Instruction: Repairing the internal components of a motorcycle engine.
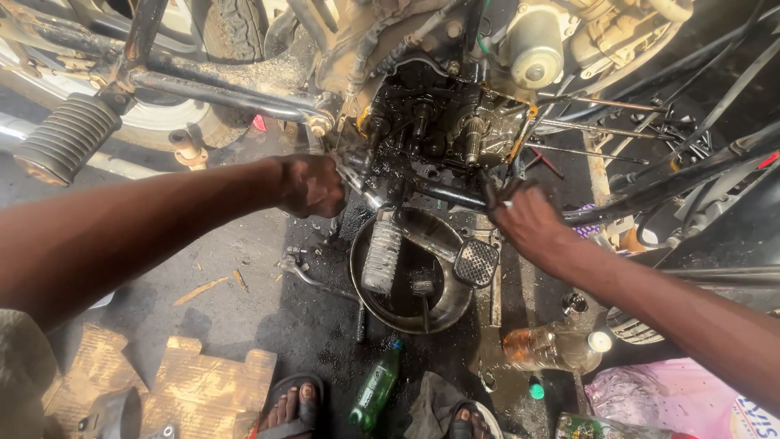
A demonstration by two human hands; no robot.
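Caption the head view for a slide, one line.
Left hand and right hand reach into an oily open motorcycle engine above a metal drain pan.

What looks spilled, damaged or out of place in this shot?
The engine case is open, its gears bare and black with oil. Below it, a metal pan holds dark oil with a plastic bottle lying in it, and the ground around is stained. A green bottle lies tipped near the sandalled feet.

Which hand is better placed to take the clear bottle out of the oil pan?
Probably the left hand: it is at the engine almost directly above the clear bottle in the pan. The right hand is farther across.
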